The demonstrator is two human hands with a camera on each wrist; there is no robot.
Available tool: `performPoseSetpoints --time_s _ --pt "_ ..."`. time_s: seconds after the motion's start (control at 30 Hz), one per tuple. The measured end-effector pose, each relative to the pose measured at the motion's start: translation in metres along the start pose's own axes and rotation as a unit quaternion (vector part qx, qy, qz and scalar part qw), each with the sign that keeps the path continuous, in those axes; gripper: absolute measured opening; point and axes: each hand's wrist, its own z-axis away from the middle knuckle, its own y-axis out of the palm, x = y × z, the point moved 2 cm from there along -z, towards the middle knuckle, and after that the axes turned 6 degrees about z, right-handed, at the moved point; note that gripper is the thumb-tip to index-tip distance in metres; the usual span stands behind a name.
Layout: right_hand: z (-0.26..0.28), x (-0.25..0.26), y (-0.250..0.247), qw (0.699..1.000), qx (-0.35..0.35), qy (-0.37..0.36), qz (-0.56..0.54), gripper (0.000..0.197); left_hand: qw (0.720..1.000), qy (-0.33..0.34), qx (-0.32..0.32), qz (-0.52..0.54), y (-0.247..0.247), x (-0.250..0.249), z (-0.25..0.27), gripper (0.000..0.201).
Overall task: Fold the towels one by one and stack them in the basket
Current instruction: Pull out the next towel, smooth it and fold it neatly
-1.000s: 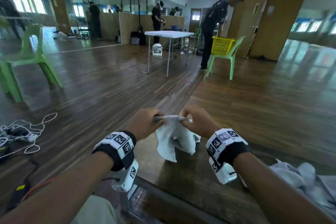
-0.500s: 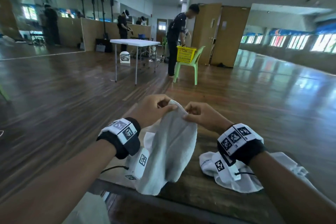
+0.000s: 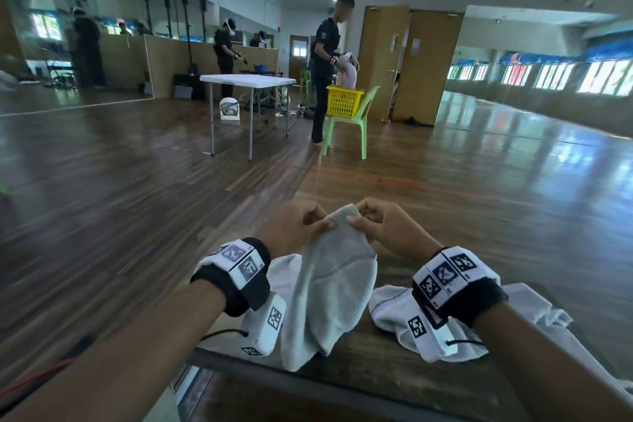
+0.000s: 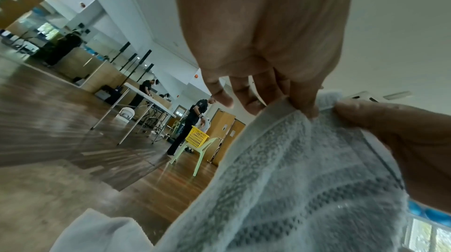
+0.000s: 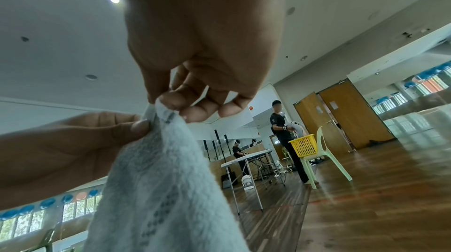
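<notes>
A white towel hangs over the wooden table, held up by its top edge. My left hand pinches that edge on the left and my right hand pinches it on the right, the two almost touching. In the left wrist view the left fingers press the hem of the towel. In the right wrist view my right fingertips pinch the corner of the towel. More white towels lie crumpled under my right wrist. My basket is out of view.
Across the wooden floor stands a white folding table. Beside it a person in dark clothes holds cloth over a yellow basket on a green chair. A red cable runs at the lower left.
Both hands have kept their pinch on the towel's top edge and drawn closer together. The head view has swung right, so the far table and chair sit more centrally.
</notes>
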Motion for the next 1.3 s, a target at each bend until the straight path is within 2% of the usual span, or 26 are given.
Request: performPoseSetpoints --time_s 0.2,0.33,0.4,0.53,0.6,0.67,0.8,0.93,1.07,1.17,1.3 --pt "0.0 -0.005 -0.01 0.996 -0.062 -0.038 0.053 0.012 1.0 -0.003 0.017 -0.005 0.008 -0.005 -0.002 0.029" --pt "0.002 -0.009 -0.027 0.99 -0.125 -0.036 0.062 0.012 0.997 0.012 0.053 -0.051 0.013 0.021 0.002 0.062" --pt "0.004 -0.013 -0.039 0.985 -0.157 -0.026 0.059 0.013 0.994 -0.004 0.068 -0.09 0.01 0.042 0.007 0.055" --pt "0.008 -0.019 -0.059 0.977 -0.202 -0.003 0.069 0.014 0.99 -0.039 0.058 -0.126 -0.012 0.07 0.019 0.046" --pt "0.009 -0.023 -0.066 0.973 -0.218 0.006 0.076 0.012 0.983 -0.048 0.05 -0.169 -0.026 0.077 0.019 0.024" --pt "0.011 -0.028 -0.072 0.969 -0.237 0.012 0.073 0.012 0.976 -0.055 0.037 -0.208 -0.04 0.082 0.018 0.015" --pt "0.015 -0.03 -0.078 0.965 -0.245 0.013 0.093 0.013 0.966 -0.063 0.015 -0.248 -0.067 0.086 0.016 0.02" --pt "0.014 -0.014 -0.086 0.962 -0.209 0.015 0.173 0.007 0.97 -0.028 -0.015 -0.243 -0.097 0.06 0.013 0.025" --pt "0.001 0.028 -0.121 0.946 -0.18 -0.014 0.268 0.013 0.972 0.029 -0.055 -0.225 -0.137 0.007 0.003 0.024" --pt "-0.009 0.074 -0.152 0.925 -0.199 -0.062 0.319 0.013 0.959 0.069 -0.088 -0.261 -0.173 -0.041 -0.014 0.022" --pt "-0.015 0.131 -0.186 0.903 -0.236 -0.1 0.345 0.012 0.952 0.109 -0.173 -0.227 -0.222 -0.097 -0.025 0.018"
